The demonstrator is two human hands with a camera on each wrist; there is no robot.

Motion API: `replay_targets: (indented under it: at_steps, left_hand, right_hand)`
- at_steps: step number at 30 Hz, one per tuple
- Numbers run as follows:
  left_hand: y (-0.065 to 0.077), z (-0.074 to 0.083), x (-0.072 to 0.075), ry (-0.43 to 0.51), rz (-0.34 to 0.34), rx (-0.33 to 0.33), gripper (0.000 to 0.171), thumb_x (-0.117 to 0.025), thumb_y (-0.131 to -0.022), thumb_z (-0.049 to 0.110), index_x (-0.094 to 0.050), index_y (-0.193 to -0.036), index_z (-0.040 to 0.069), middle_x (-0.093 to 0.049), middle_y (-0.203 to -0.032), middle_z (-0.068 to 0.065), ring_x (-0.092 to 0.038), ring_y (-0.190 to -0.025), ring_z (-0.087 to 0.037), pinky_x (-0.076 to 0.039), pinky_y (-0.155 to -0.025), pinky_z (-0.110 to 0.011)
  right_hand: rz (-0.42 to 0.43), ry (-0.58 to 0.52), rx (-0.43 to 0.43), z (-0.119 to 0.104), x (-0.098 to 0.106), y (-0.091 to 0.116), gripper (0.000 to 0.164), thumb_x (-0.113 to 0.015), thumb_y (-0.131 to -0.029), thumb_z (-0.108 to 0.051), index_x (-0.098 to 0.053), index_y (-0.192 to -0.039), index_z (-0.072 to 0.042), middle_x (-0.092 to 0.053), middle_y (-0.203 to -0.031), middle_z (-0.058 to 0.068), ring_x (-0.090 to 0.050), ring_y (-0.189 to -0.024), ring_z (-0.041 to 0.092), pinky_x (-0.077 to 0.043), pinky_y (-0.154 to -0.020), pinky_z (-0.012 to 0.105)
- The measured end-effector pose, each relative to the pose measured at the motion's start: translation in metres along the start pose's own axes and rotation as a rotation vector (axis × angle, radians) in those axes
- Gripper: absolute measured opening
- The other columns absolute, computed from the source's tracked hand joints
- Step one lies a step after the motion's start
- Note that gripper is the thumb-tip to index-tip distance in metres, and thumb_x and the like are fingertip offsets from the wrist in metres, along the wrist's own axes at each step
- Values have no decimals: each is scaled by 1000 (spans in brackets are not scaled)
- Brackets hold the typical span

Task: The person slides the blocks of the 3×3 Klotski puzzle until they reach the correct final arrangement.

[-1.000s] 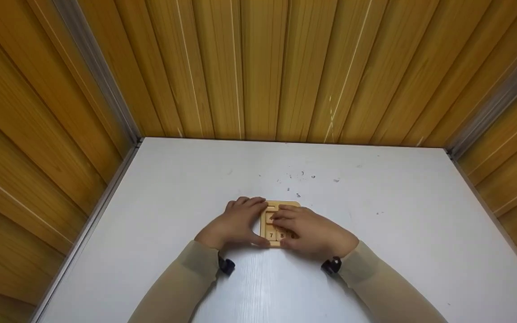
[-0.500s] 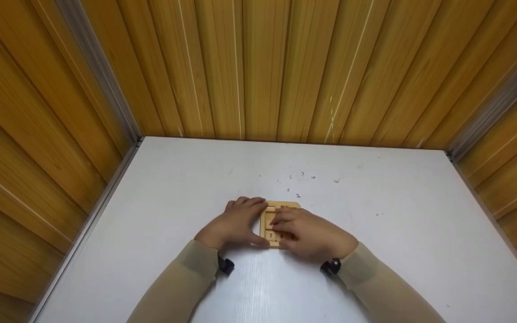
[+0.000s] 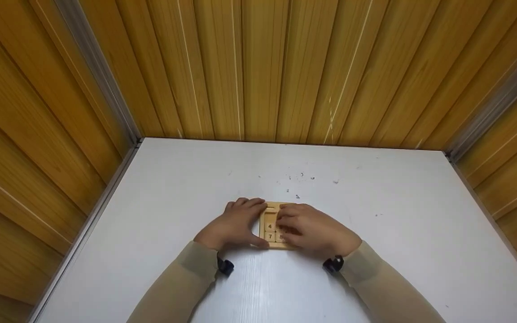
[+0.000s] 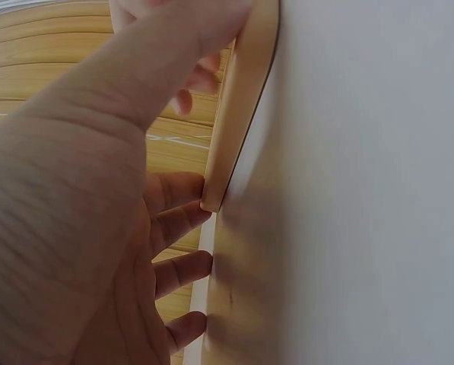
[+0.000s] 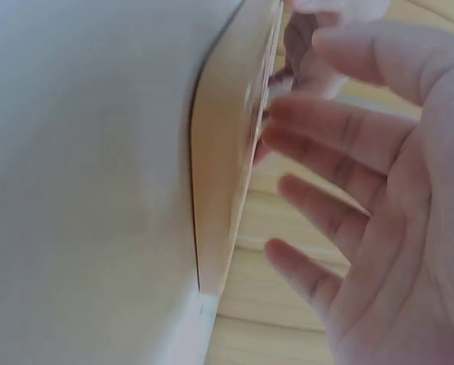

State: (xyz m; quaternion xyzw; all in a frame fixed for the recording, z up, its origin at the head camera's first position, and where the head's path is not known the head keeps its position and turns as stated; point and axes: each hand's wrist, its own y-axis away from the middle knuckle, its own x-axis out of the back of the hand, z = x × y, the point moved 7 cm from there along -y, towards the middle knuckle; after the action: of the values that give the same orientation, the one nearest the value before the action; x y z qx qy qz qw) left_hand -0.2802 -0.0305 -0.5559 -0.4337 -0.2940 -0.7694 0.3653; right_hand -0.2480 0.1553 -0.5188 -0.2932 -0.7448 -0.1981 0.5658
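A wooden number slide puzzle (image 3: 270, 246) lies flat on the white table. My left hand (image 3: 236, 223) grips it at its left side, thumb at the near edge and index finger at the far left corner. My right hand (image 3: 314, 228) is over its right half, fingers stretched out above the tiles. In the right wrist view, the right fingers (image 5: 318, 209) look slightly bent and spread beside the puzzle (image 5: 219, 167). Tile 4 (image 3: 270, 226) sits just above tile 7 (image 3: 270, 236); a bare slot (image 3: 270, 217) lies beyond them. The right hand hides most other tiles.
The white table (image 3: 186, 179) has several small dark scuffs (image 3: 301, 175) beyond the puzzle. Yellow wood-look panels (image 3: 258, 72) wall in the back and both sides, with grey metal rails at the corners.
The tile in the left column has slid toward me, against tile 7, and its 4 now shows. The right fingers have moved back to the right. My left hand stays put.
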Motion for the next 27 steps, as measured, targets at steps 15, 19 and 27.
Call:
replay_targets:
  at_steps: [15,19,27]
  left_hand:
    - [-2,1,4,7,13,1,121,-94,-80,70,-41,-177,21,-38,-185,2,-35,-169,-31,-27,-140,-59]
    - [-2,0,2,3,10,0,121,-94,-80,70,-41,-177,21,-38,-185,3,-35,-169,-30,-28,-140,-59]
    - [0,-2,-2,25,9,10,119,-94,-80,69,-42,-177,22,-38,-185,5,-34,-170,-30,-26,-141,-58]
  right_hand:
    - [-3,-19,-111,21,6,0,36,-69,-111,-30,-81,-139,-11,-71,-156,2,-54,-162,30,-41,-137,52]
    - [2,-42,-137,21,5,2,35,-68,-111,-31,-81,-137,-12,-71,-155,1,-55,-161,29,-41,-137,51]
    - [18,-52,-116,18,1,2,32,-69,-110,-24,-82,-134,-8,-73,-148,2,-60,-155,29,-46,-134,51]
